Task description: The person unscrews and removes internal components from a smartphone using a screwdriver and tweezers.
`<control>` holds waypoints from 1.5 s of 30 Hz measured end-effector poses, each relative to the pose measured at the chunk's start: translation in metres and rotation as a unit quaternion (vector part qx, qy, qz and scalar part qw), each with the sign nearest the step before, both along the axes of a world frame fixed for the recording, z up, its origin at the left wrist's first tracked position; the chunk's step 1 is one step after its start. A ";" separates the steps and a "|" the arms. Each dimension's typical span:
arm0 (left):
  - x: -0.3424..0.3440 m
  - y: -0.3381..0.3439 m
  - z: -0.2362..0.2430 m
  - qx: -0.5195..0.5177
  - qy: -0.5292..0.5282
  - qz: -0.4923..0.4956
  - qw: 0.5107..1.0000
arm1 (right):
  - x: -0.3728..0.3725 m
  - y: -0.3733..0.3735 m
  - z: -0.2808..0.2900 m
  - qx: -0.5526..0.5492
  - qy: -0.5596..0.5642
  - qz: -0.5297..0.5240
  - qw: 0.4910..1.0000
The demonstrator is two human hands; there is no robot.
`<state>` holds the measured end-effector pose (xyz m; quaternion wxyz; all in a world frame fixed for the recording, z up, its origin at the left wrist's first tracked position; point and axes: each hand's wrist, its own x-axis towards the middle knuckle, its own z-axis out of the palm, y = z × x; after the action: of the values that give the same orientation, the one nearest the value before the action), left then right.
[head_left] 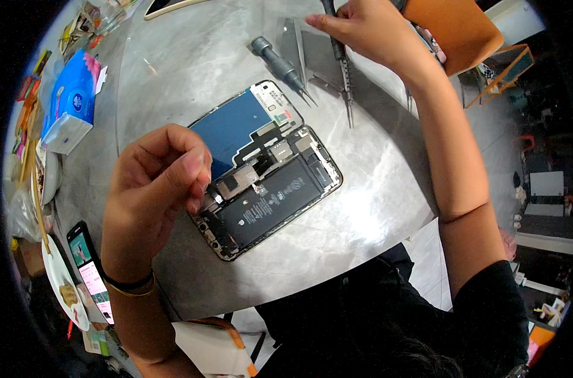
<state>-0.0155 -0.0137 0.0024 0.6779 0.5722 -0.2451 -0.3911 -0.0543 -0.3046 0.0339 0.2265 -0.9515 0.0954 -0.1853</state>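
Note:
An opened smartphone lies on the grey marbled table. Its bottom half, with the black battery (277, 198) and circuit parts, is nearest me, and its blue-backed screen (226, 132) is folded out beyond. Over the phone's left end is my left hand (167, 170), thumb and fingertips pinched together; whatever they hold is hidden. Far to the right, my right hand (368, 31) is at a slim black-handled tool (337, 49) with a pointed metal end, its thumb across the handle. Left of that tool lie metal tweezers (300, 53) and a grey screwdriver-like tool (277, 63) with a forked-looking tip.
A blue tissue pack (72, 104) stands at the left. Near it are a lit phone (91, 271), a white plate (56, 283) and assorted clutter. Another device (170, 6) lies at the far edge, and an orange chair (457, 31) stands beyond the table at the right.

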 end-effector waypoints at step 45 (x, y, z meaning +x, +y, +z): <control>0.002 -0.001 -0.006 0.031 -0.020 0.027 0.999 | -0.135 0.023 -0.014 0.157 -0.309 0.153 0.925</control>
<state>-0.0138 -0.0142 -0.0034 0.6652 0.6072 -0.2310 -0.3681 -0.1897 -0.2820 0.0200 0.4171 -0.8020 -0.0986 -0.4160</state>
